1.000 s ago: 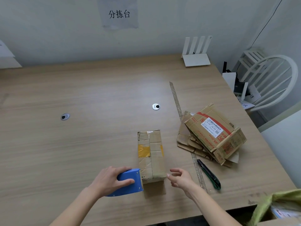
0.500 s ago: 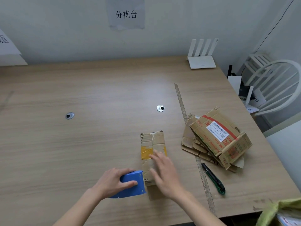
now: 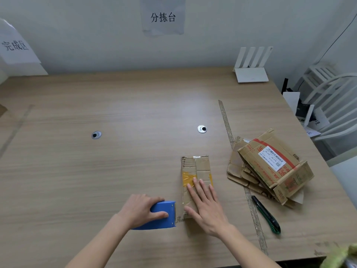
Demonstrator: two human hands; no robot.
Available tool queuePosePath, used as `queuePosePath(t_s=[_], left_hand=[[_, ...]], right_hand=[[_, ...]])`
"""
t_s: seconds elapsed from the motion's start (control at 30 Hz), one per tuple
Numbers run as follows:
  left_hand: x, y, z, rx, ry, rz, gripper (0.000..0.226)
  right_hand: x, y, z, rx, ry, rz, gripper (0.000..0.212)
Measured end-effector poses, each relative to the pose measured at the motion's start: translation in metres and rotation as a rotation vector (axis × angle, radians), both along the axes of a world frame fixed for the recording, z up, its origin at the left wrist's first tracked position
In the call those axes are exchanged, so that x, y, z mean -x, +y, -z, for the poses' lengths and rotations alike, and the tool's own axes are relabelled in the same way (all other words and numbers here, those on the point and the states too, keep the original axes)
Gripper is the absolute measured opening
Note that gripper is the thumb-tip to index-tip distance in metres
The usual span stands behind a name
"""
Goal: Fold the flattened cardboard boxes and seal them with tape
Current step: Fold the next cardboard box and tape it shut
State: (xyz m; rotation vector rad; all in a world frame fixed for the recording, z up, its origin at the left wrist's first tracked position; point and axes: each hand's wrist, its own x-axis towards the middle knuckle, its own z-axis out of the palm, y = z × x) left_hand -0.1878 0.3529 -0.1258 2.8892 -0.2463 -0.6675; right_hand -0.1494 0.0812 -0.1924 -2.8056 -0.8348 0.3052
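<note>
Head view, wall sign [image 3: 163,17] "分拣台", second sign [image 3: 15,45] "完成区"

The wall sheet [image 3: 163,17] reads 分拣台; the left paper sign [image 3: 16,45] reads 完成区; the flattened box's shipping label [image 3: 272,158] is too small to read

tape roll: can't see it at all, the left hand [image 3: 141,209] wraps over the blue dispenser [image 3: 160,215]
small box [image 3: 196,176]: near end hidden under the right hand [image 3: 207,207]
flattened boxes [image 3: 241,171]: mostly buried under the bigger box [image 3: 274,165]
shipping label [image 3: 272,158]: print way too small to read
green thing [image 3: 340,256]: blurry, cut off at the bottom right corner
wall sign [image 3: 15,45]: clipped by the left edge
</note>
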Motion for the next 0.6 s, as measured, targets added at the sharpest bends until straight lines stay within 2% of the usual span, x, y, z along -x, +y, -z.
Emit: queuePosePath(t_s=[0.13,0.33,0.4,0.5,0.6], left_hand=[[0.002,-0.016,0.023,-0.074,-0.074,0.021,0.088],[-0.001,-0.039,0.030,-0.121,-0.155,0.016,0.090],[-0.003,-0.041,0.027,-0.150,-0.168,0.025,0.085],[-0.004,-0.045,0.015,-0.196,-0.153,0.013,0.061],[-0.002,-0.049,0.011,-0.222,-0.145,-0.009,0.056]], right_hand=[[0.001,0.002,0.002,-0.009,-0.028,0.025,0.084],[0.004,0.004,0.006,0.003,-0.049,0.068,0.087],[0.006,0.006,0.004,0.007,-0.038,0.091,0.088],[0.007,0.011,-0.001,0.002,-0.019,0.117,0.088],[0.007,0.013,-0.002,-0.005,0.007,0.131,0.089]])
